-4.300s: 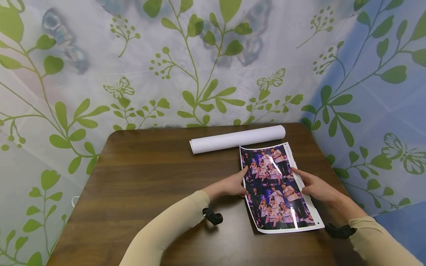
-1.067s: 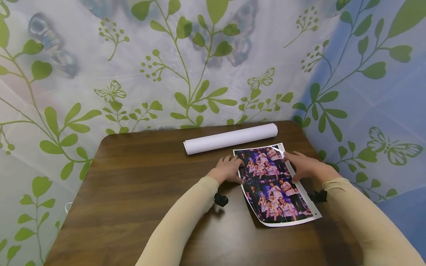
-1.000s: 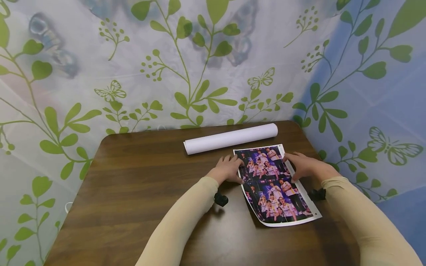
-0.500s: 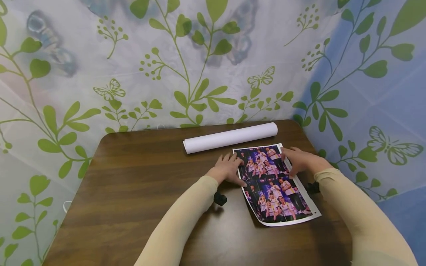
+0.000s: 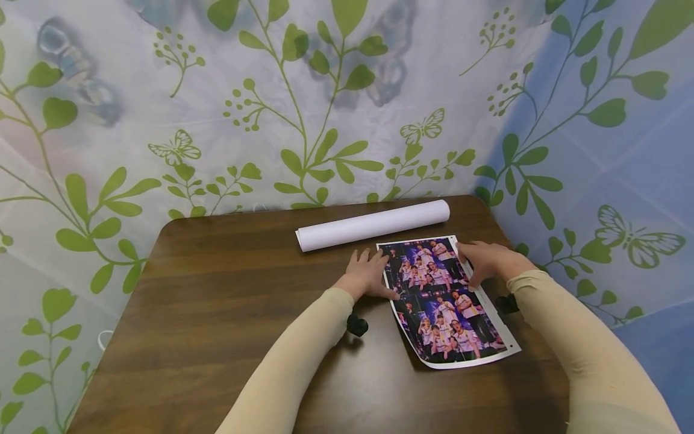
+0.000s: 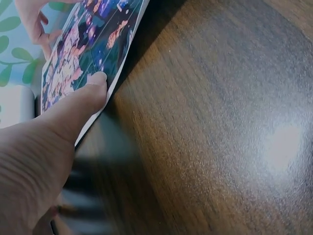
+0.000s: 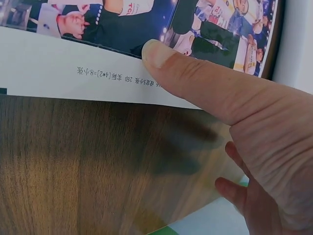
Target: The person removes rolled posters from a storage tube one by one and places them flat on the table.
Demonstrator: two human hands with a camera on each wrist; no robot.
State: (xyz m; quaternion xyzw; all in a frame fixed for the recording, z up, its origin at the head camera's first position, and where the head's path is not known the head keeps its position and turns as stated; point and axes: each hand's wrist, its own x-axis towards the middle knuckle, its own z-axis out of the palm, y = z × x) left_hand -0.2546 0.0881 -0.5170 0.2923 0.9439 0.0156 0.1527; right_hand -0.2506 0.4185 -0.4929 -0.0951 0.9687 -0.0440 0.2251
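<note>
A glossy photo sheet (image 5: 441, 319) lies on the table's right side, bearing two prints of one group picture, its left and near edges bowed up slightly. My left hand (image 5: 364, 276) is at its left edge, fingers spread toward the roll. In the left wrist view that thumb (image 6: 73, 107) overlaps the sheet's edge. At the right edge is my right hand (image 5: 488, 263), its index fingertip by the upper corner. The right wrist view has the thumb (image 7: 195, 76) over the border between white margin and picture, near small printed text; its other fingers extend past the margin.
A white paper roll (image 5: 374, 225) lies behind the sheet, slanting across the back of the brown wooden table (image 5: 233, 313). Leaf-patterned cloth (image 5: 336, 108) hangs right behind the table and along its right side. A black wrist device (image 5: 356, 325) sits under the left wrist.
Since the earliest frame, both hands have shifted forward along the sheet, and their hold at its sides has loosened. Over the last second the right hand has edged left over the margin.
</note>
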